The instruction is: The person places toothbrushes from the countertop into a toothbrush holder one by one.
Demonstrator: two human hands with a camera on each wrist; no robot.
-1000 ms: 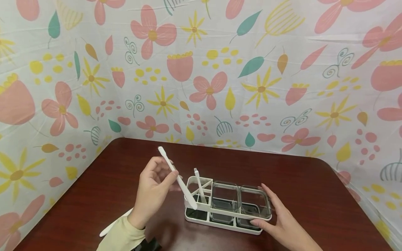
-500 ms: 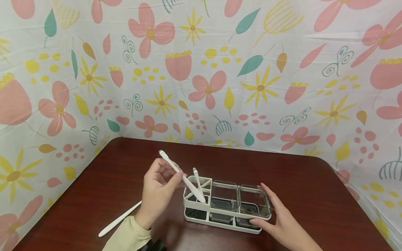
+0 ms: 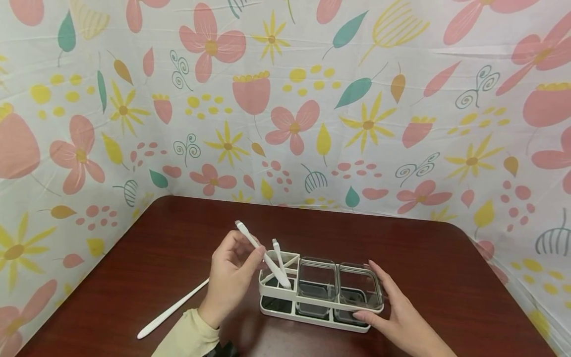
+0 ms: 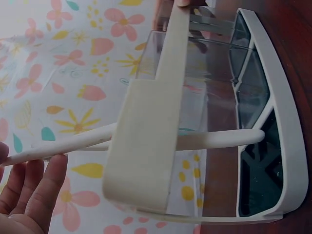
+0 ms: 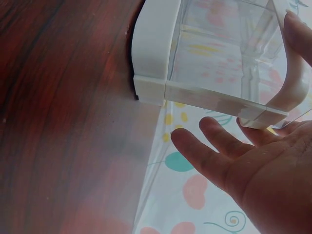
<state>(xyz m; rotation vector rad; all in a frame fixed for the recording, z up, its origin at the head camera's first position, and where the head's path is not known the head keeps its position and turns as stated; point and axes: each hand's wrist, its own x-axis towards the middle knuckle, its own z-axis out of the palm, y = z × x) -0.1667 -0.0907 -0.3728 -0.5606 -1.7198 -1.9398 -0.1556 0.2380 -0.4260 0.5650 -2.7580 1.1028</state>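
My left hand (image 3: 234, 280) pinches a white toothbrush (image 3: 270, 263) between thumb and fingers, tilted, its head end up to the left. Its lower end is at the slotted left section of a white toothbrush holder (image 3: 312, 297); how deep it reaches I cannot tell. A second white toothbrush (image 3: 278, 254) leans in that section. In the left wrist view, one handle end (image 4: 219, 140) shows below the upper rim (image 4: 141, 146), down at the dark base. My right hand (image 3: 403, 312) grips the holder's right end, thumb (image 5: 297, 36) on the upper rim.
Two clear cups, a left one (image 3: 318, 277) and a right one (image 3: 360, 285), sit in the holder. Another white, slender-handled thing (image 3: 171, 310) lies on the dark red table (image 3: 214, 213), left of my left hand. Behind hangs a flower-patterned cloth (image 3: 294, 148).
My left hand has moved right, bringing the toothbrush's lower end from in front of the holder to its slotted section. The right hand keeps its grip on the holder.
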